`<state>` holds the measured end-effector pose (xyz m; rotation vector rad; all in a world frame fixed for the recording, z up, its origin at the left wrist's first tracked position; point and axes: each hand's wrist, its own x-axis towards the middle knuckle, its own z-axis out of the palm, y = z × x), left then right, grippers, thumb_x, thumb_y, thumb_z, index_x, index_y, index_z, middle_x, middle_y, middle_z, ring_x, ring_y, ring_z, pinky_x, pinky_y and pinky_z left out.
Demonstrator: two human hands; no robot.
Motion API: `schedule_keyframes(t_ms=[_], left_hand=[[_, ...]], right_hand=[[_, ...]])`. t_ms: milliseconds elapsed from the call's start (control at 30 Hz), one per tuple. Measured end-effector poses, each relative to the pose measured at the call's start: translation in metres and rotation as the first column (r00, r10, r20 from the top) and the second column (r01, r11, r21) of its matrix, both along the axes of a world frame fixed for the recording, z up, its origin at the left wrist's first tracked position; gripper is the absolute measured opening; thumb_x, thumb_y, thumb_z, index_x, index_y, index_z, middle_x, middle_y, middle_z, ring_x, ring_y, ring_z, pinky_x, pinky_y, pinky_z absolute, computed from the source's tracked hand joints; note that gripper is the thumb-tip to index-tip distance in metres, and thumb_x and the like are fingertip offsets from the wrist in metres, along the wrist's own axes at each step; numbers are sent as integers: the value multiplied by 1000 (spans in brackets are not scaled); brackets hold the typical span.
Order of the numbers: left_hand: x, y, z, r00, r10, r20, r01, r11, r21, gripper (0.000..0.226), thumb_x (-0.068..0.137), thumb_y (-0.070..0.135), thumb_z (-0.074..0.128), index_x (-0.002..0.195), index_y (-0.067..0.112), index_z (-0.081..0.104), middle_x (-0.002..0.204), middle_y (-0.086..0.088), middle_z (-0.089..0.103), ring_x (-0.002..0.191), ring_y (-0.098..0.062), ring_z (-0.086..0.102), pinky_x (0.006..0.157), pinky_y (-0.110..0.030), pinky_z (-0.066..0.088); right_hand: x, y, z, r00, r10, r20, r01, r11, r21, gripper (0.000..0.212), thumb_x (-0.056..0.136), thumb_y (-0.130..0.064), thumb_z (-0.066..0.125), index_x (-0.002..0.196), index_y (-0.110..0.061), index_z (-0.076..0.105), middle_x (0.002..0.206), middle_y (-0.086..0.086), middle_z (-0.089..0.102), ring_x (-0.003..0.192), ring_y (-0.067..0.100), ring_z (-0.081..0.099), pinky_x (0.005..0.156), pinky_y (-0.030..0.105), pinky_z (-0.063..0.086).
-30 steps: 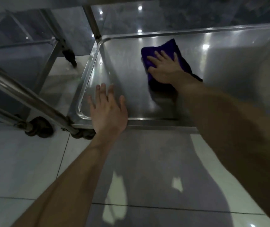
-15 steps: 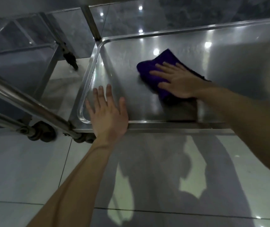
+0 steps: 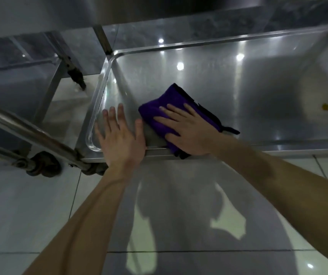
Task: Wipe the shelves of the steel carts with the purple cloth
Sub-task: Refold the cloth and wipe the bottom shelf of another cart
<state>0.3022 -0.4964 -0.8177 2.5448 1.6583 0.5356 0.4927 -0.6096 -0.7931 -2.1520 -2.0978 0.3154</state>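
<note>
The bottom shelf (image 3: 238,82) of a steel cart lies low above the floor, shiny and rimmed. A folded purple cloth (image 3: 159,108) lies on its near left part, reaching over the front rim. My right hand (image 3: 185,130) presses flat on the cloth with straight, spread fingers. My left hand (image 3: 119,137) rests flat on the shelf's near left corner, just left of the cloth, fingers straight and its heel over the front rim.
A second steel cart's tube frame (image 3: 30,133) and castor wheels (image 3: 43,167) stand at the left. An upright post (image 3: 103,39) rises at the shelf's far left corner. A small yellow speck (image 3: 325,106) lies on the shelf's right side. Glossy tiled floor (image 3: 179,225) spreads below.
My right hand has dragged the purple cloth from the far middle of the shelf toward me and leftward, down to the front rim. The left hand has stayed in place.
</note>
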Motion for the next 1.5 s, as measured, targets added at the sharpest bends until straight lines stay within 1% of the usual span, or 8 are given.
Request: schedule_keyframes(t_ms=[100,200,400,600,833,1067,1267,1500], left_hand=[[-1,3,0,1000,-11,-6,10,999,-40,81,105,68,10,174,24,10,182,-6,14,169,-23,3,135,-59,-2],[-2,6,4,999,-24,-39,21,997,-72,85,103,69,8,174,22,11,182,-9,13,169,-27,3,134,-61,-1],[45,-30,22,987,-160,32,158,986,52,81,106,66,21,165,13,38,177,-16,27,168,-32,12,135,-59,6],[156,-104,26,940,-332,81,333,943,12,80,106,63,17,164,15,43,176,-16,30,168,-32,15,136,-55,9],[164,-109,-2,957,-267,117,263,964,48,75,107,59,31,163,9,41,170,-18,41,164,-34,26,135,-57,14],[164,-115,-1,950,-311,39,304,944,125,73,110,55,26,161,5,44,165,-19,48,160,-36,34,133,-55,20],[163,-117,6,939,-342,41,336,935,110,72,111,54,22,164,8,40,168,-15,45,161,-32,32,134,-53,19],[158,-116,15,937,-329,113,315,940,128,70,111,50,26,162,6,41,165,-18,47,160,-34,34,134,-55,19]], right_hand=[[50,-44,5,998,-56,-2,56,998,-36,62,110,-51,32,168,-43,11,176,-16,0,162,8,-6,128,37,-10],[118,-98,5,942,-333,46,335,941,-40,63,111,-50,36,167,-44,8,178,-11,1,164,11,-3,130,38,-5],[142,-131,2,789,-609,86,612,791,-16,77,96,-66,15,169,-42,8,178,-5,1,164,19,-2,132,51,-3],[134,-126,1,795,-600,88,602,798,-3,78,99,-74,18,169,-42,3,178,-4,-4,164,20,-7,131,53,-7],[197,-149,7,942,-335,5,335,940,-63,73,99,-76,24,166,-51,6,174,-20,-5,160,3,-9,130,37,-8],[263,-65,9,762,-647,30,648,760,-50,65,108,-55,30,168,-43,10,179,-5,0,164,19,-3,131,52,-6],[193,-3,15,855,-518,-21,516,854,-56,64,107,-48,29,168,-37,18,179,-3,4,164,18,-2,129,55,-11],[113,-115,8,957,-291,0,291,956,-27,61,111,-47,32,168,-41,14,177,-13,1,163,10,-6,130,48,-14]])
